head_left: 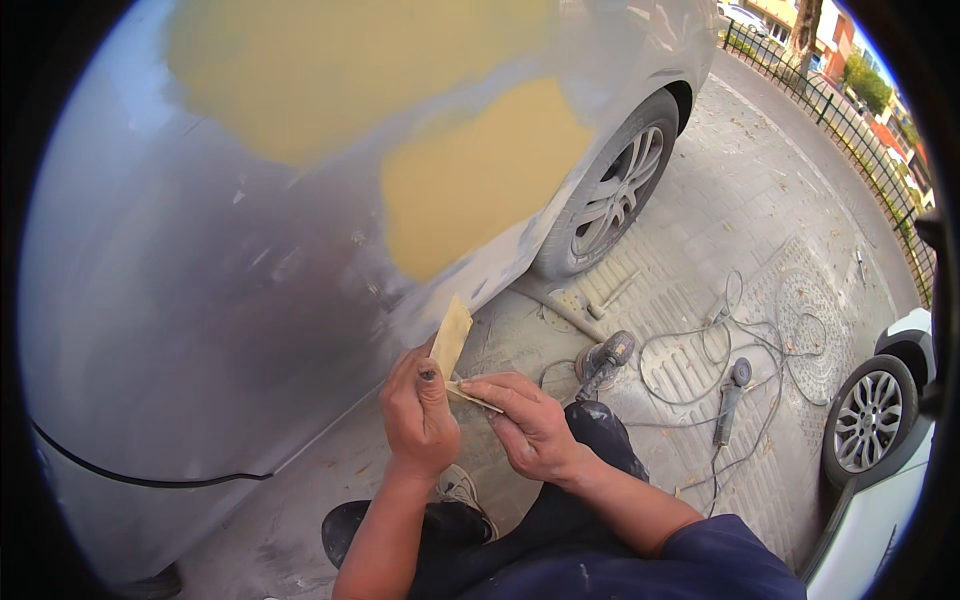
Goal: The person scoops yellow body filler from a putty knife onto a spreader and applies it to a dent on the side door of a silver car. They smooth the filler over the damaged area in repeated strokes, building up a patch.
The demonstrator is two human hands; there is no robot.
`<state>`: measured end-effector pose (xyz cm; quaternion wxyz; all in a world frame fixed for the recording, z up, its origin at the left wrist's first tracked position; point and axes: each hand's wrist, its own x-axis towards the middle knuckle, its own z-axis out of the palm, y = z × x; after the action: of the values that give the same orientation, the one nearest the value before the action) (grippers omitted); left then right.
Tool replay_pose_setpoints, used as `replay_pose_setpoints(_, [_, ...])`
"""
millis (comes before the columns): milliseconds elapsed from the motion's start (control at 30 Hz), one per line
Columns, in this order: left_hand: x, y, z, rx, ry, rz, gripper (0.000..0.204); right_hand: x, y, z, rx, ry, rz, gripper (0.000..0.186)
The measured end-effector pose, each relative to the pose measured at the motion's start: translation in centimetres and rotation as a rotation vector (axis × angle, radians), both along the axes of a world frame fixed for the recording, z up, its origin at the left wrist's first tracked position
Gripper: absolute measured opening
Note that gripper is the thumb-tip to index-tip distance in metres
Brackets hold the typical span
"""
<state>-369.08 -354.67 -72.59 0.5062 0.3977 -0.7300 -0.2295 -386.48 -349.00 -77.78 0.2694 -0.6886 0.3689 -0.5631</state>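
Observation:
My left hand (420,408) is closed around a pale yellow flat piece (452,335) that looks like sandpaper, its upper end sticking up past the fingers. Close beside it, my right hand (522,415) pinches a thin pale strip (476,398). Whether the strip and the yellow piece are one sheet, I cannot tell. Both hands are held in front of a car's grey body panel (290,235), near its lower edge. Smooth yellow filler patches (485,175) cover parts of that panel, with scuffed, sanded areas around them.
The car's wheel (620,190) stands ahead on the right, a hammer (610,297) beside it. A power tool (606,360) lies by my knee; another (733,400) rests farther right among looping cables (690,395). A white car (905,440) stands at right, a black fence (850,130) behind.

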Motion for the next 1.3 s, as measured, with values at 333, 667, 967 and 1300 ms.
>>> replay_pose_setpoints(333, [3.1, 1.3, 1.2, 0.204, 0.722, 0.107, 0.062, -2.2, 1.1, 1.1, 0.081, -0.150, 0.033, 0.043])
replay_pose_setpoints(667, [0.4, 2.8, -1.3, 0.706, 1.000, -0.422, 0.064, -2.7, 1.0, 5.1, -0.079, -0.344, -0.018, 0.046])
replay_pose_setpoints(967, [0.0, 2.6, -1.0, 0.771, 1.169, -0.524, 0.065, -7.2, 1.9, 4.3, -0.150, 0.221, -0.206, 0.061])
replay_pose_setpoints(1300, [-1.5, 3.0, -0.9, 0.506, 1.006, -0.130, 0.063, -3.4, 1.0, 3.7, -0.401, 0.529, -0.429, 0.066])
